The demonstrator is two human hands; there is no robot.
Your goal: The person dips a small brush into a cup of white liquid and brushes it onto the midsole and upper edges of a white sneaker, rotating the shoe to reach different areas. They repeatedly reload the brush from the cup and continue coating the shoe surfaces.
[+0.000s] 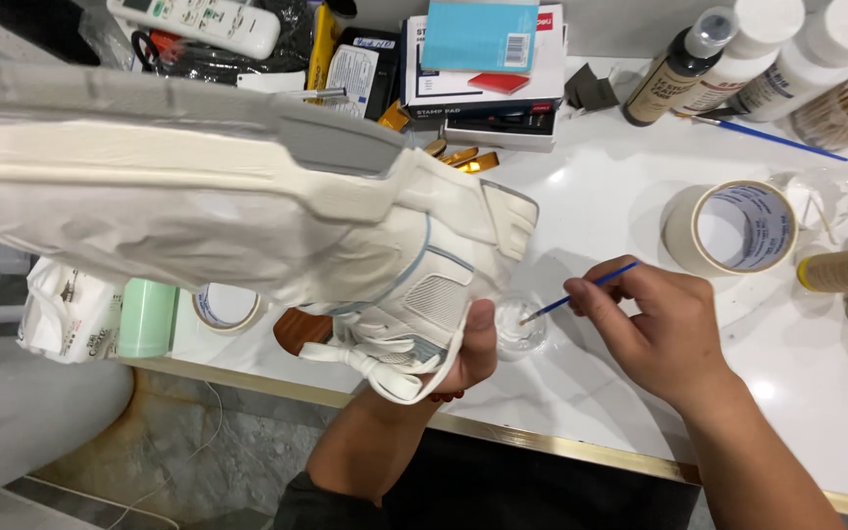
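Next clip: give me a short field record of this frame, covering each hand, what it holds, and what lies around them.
left hand: grips a white sneaker from below, sole turned up toward the camera
right hand: holds a thin blue paintbrush
brush tip: in a small clear cup on the white table
nearby: tape roll, three bottles, second blue brush, stacked boxes

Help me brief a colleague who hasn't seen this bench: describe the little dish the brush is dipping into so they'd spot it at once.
Start at the white table and find the big masking tape roll on the right. Down-left of it, between the left hand holding the white sneaker and the right hand, sits the small clear dish. It alone is transparent, with the blue brush tip in it.
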